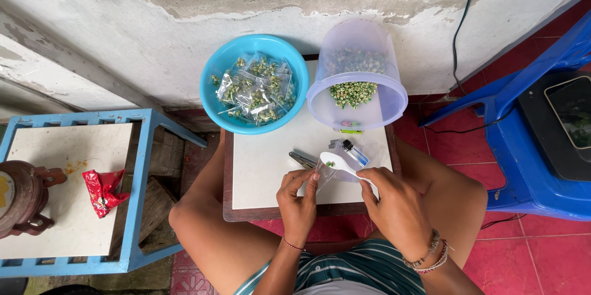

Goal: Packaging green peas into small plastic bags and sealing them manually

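My left hand [300, 199] pinches a small clear plastic bag [324, 175] open at its top, over the front of a small white-topped table [265, 165]. My right hand [397, 206] holds a white plastic spoon [337, 162] with a few green peas in its bowl, right at the bag's mouth. A clear plastic bucket [360, 82] tilted on its side holds a heap of green peas. A blue bowl [255, 82] behind holds several filled little bags of peas.
A metal clip or tongs [301, 159] and a lighter [356, 153] lie on the table. A blue-framed side table [74, 190] at left carries a red wrapper [103, 190] and a brown pot [21, 199]. A blue plastic chair [542, 135] stands at right.
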